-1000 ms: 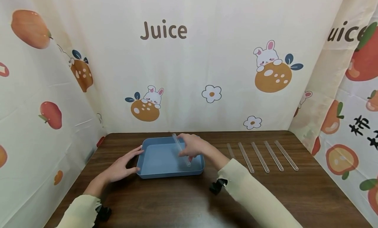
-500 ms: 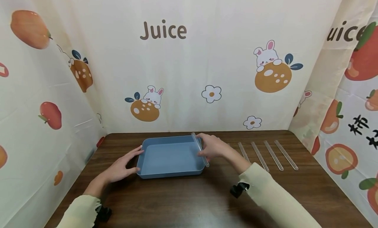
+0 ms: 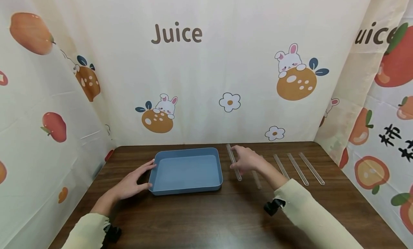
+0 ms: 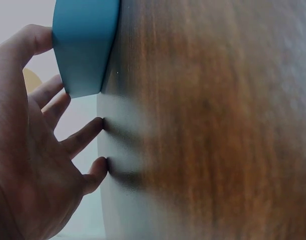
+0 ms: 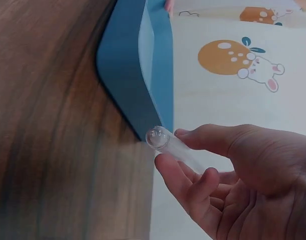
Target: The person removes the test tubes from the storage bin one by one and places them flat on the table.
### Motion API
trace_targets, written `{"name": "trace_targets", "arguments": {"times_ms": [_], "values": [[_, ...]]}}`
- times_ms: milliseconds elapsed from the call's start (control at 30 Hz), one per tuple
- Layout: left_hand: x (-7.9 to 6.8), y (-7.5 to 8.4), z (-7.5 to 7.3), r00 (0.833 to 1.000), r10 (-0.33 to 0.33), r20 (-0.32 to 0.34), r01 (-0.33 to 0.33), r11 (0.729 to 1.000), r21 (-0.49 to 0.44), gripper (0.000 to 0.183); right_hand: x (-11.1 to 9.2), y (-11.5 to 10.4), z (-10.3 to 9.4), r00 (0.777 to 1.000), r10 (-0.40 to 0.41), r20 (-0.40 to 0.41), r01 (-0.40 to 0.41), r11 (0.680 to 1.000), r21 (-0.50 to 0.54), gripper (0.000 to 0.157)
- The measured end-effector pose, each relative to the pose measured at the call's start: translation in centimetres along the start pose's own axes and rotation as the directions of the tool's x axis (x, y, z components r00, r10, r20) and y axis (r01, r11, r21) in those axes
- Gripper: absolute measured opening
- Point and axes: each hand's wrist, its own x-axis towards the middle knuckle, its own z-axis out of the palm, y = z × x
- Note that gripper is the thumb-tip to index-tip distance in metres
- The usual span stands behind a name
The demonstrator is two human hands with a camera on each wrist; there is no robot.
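Observation:
My right hand [image 3: 247, 159] pinches a clear test tube [image 3: 233, 163] between thumb and fingers, just right of the blue tray [image 3: 187, 190]. The right wrist view shows the tube's rounded end [image 5: 157, 137] pointing at the camera, beside a tray corner. At the tray's left side rests my left hand [image 3: 133, 181], fingers spread. In the left wrist view, its thumb [image 4: 41, 40] and some fingertips touch the tray wall, while other fingertips meet the table. Another clear tube [image 3: 256, 179] lies on the table below my right hand, partly hidden by it.
Farther right, more clear tubes lie in a slanted row: one [image 3: 281, 166] partly behind the forearm, then a second [image 3: 298, 169] and a third [image 3: 312, 169]. A printed curtain [image 3: 200, 73] closes off the back and sides of the wooden table [image 3: 180, 220].
My right hand has carried the test tube rightward, from over the tray to past its right edge. The left hand and the tray have stayed in place.

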Motion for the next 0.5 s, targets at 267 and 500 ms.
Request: {"name": "trace_targets", "arguments": {"times_ms": [267,500], "values": [[0.0,0.1,0.0,1.000,-0.006,0.002,0.006,1.000,0.004,0.077,0.5,1.7,1.4,0.997,0.074,0.012,-0.074,0.997,0.017,0.081],[0.0,-0.1,0.0,1.000,-0.013,0.004,0.013,1.000,0.000,0.077,4.9,7.8,4.2,0.997,0.065,0.041,-0.065,0.998,0.010,0.091]]}}
